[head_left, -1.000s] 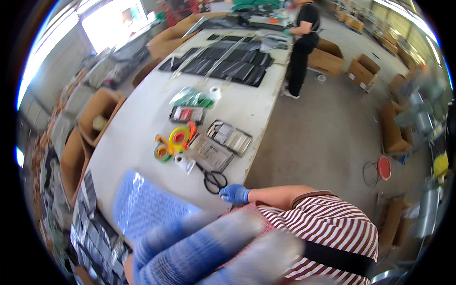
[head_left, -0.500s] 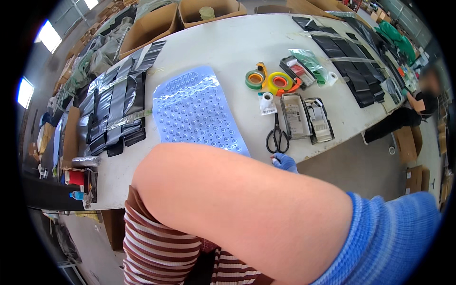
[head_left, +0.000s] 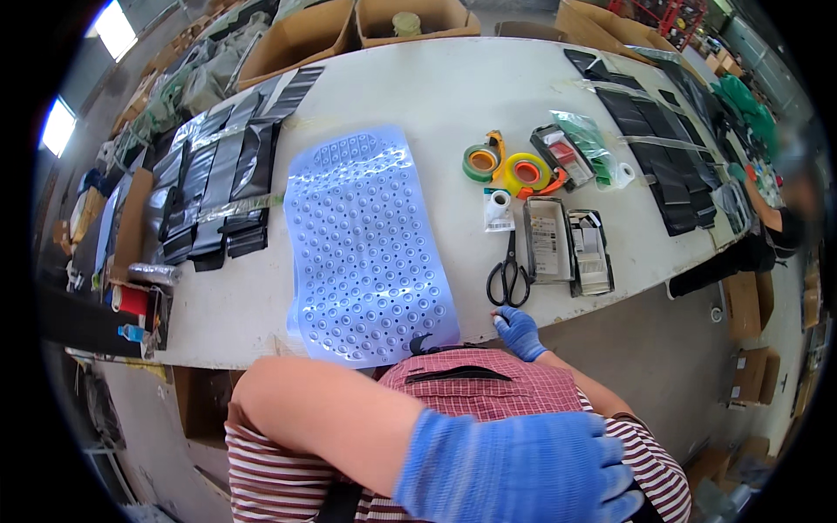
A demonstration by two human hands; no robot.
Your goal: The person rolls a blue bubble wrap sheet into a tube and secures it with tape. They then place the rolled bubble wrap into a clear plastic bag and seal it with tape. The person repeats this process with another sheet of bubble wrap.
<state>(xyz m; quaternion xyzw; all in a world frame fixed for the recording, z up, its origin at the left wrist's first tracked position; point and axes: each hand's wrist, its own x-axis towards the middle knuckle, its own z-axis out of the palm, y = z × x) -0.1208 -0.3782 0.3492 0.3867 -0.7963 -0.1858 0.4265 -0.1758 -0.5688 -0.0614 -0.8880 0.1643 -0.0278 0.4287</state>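
My left arm reaches across my body. The blue-gloved left hand (head_left: 532, 471) hangs over my lap at the lower right, fingers slightly bent and apart, with nothing seen in it. At the table's front edge, my right hand (head_left: 520, 333), also gloved in blue, has its fingers closed; whatever they hold, if anything, is hidden. Just beyond it lie black-handled scissors (head_left: 508, 281), apart from the fingers. To its left, a pale blue bath mat (head_left: 366, 235) with round suction cups is spread flat, its near end at the table edge beside my red checked apron (head_left: 488, 366).
On the white table (head_left: 418, 87) are tape dispensers (head_left: 527, 174), a small white roll (head_left: 499, 202) and open trays (head_left: 547, 240). Black plastic bags lie in stacks at left (head_left: 218, 183) and right (head_left: 654, 148). Cardboard boxes (head_left: 296, 48) stand behind; another person (head_left: 767, 222) is at right.
My left arm has swung lower and toward me, uncovering the near end of the mat and my apron. The right hand stays by the table edge near the scissors. The view has shifted slightly.
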